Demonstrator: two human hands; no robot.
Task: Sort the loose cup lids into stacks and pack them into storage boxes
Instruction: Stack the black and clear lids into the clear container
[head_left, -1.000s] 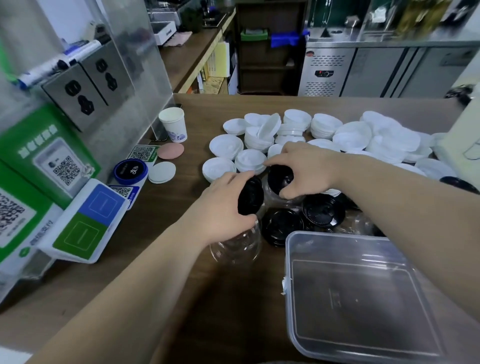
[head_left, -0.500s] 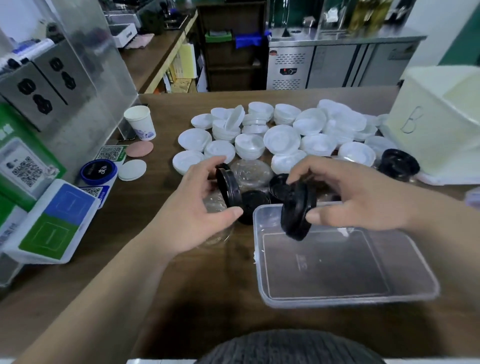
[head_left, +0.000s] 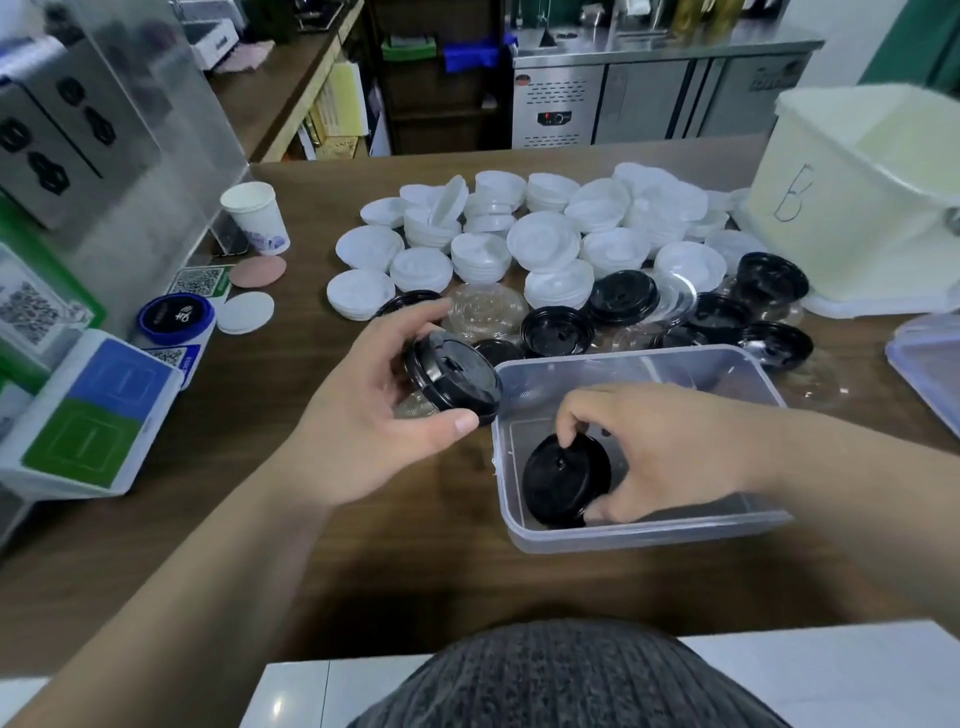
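Dark wood-grain desk (head_left: 415, 561). Behind it is a café back area with a steel under-counter fridge (head_left: 613, 98) and shelving along the left wall.

Far half of the desk: a crowd of white lids (head_left: 545, 239), some in short stacks. Loose black lids (head_left: 556, 330) and clear dome lids (head_left: 485, 312) lie just in front of them. The white tub (head_left: 852, 208) marked "B" stands at the far right. A paper cup (head_left: 254, 218) stands upright at the far left, with payment stands (head_left: 93, 410) along the left edge.

The clear storage box (head_left: 639, 535) sits open at near right, its far rim touching the black lids.

My left hand (head_left: 374, 415) has fingers and thumb curled round a black lid stack (head_left: 452, 379). It is held tilted above the desk, just beside the box's left corner.

My right hand (head_left: 670, 452) is down inside the box. It pinches a second black lid (head_left: 563, 480), tilted on edge near the front-left corner. One lid or several, cannot tell.

Room: bare wood runs from the box's front rim to the near desk edge, and between my left forearm and the payment stands. Another clear box (head_left: 930, 364) crowds the right edge.
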